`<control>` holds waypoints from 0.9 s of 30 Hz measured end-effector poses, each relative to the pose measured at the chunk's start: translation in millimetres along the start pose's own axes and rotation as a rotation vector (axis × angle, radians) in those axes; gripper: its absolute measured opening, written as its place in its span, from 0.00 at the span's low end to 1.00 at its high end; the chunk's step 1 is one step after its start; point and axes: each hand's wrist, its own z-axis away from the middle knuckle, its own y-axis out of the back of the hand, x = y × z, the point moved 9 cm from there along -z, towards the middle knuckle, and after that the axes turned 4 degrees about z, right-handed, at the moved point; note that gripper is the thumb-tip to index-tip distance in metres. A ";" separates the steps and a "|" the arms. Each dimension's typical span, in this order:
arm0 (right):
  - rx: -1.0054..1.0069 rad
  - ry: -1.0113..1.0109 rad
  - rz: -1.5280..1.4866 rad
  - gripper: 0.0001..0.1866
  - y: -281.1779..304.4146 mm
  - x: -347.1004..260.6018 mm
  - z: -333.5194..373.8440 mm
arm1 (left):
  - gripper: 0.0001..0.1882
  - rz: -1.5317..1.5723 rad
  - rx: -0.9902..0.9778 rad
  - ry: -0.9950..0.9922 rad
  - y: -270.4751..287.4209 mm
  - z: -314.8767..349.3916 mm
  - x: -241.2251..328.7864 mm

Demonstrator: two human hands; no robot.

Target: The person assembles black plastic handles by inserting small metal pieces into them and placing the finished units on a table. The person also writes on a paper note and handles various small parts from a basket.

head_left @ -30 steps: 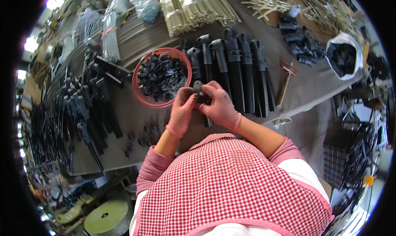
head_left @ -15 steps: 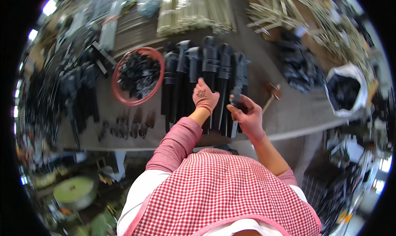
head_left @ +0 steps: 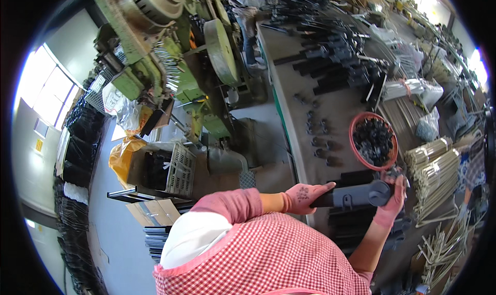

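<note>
A long dark grey plastic piece (head_left: 351, 196) with a round, disc-like end lies level between my two hands, just above the near side of the table. My left hand (head_left: 299, 198) is closed round its narrower black end. At the round end, my right hand (head_left: 391, 204) grips from the far side, thumb and fingers bent. Something small and greyish shows at the right fingertips, too unclear to name. Beneath and beside the piece lie more black tubes with grey heads (head_left: 395, 239), partly covered by it and by my right arm. A red basket (head_left: 356, 153) of small black parts stands beyond my hands.
Several small dark parts (head_left: 318, 141) stand on the table (head_left: 292, 119) left of the basket. Farther along lie piles of black pieces (head_left: 330, 62). Bundled pale strips (head_left: 436, 179) lie right. A green machine (head_left: 199, 88) and a grey crate (head_left: 181, 168) stand left; another person (head_left: 247, 26) is beyond.
The view has swung left, bringing the machine and crate in. My hands, formerly over the row of tubes, now hold one grey piece between them, raised off the table.
</note>
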 end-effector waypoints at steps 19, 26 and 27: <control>-0.123 -1.218 0.008 0.20 -372.7 373.3 181.6 | 0.42 -0.224 0.629 0.474 299.5 292.2 -153.1; -0.387 -0.823 0.486 0.15 -417.0 402.0 147.9 | 0.43 -0.033 0.676 0.508 316.4 322.8 -182.1; -0.390 -0.815 0.478 0.13 -422.0 408.2 143.4 | 0.43 -0.033 0.685 0.541 317.7 326.6 -186.7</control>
